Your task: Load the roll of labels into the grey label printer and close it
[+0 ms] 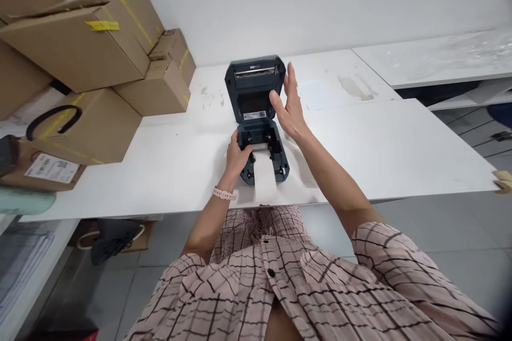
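Dark blue-grey plastic label printer (258, 117), with its hinged lid swung up and back, sits on the white laminate table (380, 154) directly ahead of us, near the table's front edge. Its long axis runs away from us, base nearest and raised lid farthest. A white paper strip (265, 178) runs out of the open bay toward us and reaches the table's front edge.

Our left hand (237, 155) rests against the left front corner of the printer base, fingers curled over its rim; we cannot tell whether they grip or only steady it. Our right hand (288, 104) stands open, fingers spread and pointing away from us, its palm against the right edge of the raised lid. The right hand is therefore the nearer one to the lid, the left the nearer to the base.

The inside of the bay is partly covered by the left hand and too dark to read; any paper roll is not discernible. Brown cardboard boxes (92, 48) are stacked well to the left
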A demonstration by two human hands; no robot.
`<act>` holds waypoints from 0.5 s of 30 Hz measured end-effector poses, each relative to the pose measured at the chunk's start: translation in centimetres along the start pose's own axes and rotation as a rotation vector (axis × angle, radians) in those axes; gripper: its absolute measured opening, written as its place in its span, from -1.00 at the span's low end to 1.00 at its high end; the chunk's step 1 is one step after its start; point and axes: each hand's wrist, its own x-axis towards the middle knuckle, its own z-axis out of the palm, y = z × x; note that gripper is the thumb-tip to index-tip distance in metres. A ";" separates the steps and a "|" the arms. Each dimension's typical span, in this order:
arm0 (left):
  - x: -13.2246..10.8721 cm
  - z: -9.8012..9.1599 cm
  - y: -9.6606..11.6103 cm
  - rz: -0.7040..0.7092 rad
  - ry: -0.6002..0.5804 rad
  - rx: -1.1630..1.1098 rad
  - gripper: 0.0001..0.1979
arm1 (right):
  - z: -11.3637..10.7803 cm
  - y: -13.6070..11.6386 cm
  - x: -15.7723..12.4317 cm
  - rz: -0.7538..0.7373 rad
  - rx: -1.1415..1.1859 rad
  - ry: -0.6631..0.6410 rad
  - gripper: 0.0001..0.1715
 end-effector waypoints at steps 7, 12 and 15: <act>-0.2 -0.1 -0.4 0.022 -0.014 0.049 -0.13 | -1.4 1.1 2.3 -0.094 -0.157 -0.053 0.01; -0.7 0.0 0.2 0.013 0.036 0.070 -0.14 | -1.1 -2.5 -0.7 -0.118 -0.362 -0.124 -0.41; -0.8 0.1 0.6 -0.004 0.047 0.100 -0.14 | 0.3 -4.1 -1.8 -0.095 -0.545 -0.521 -0.47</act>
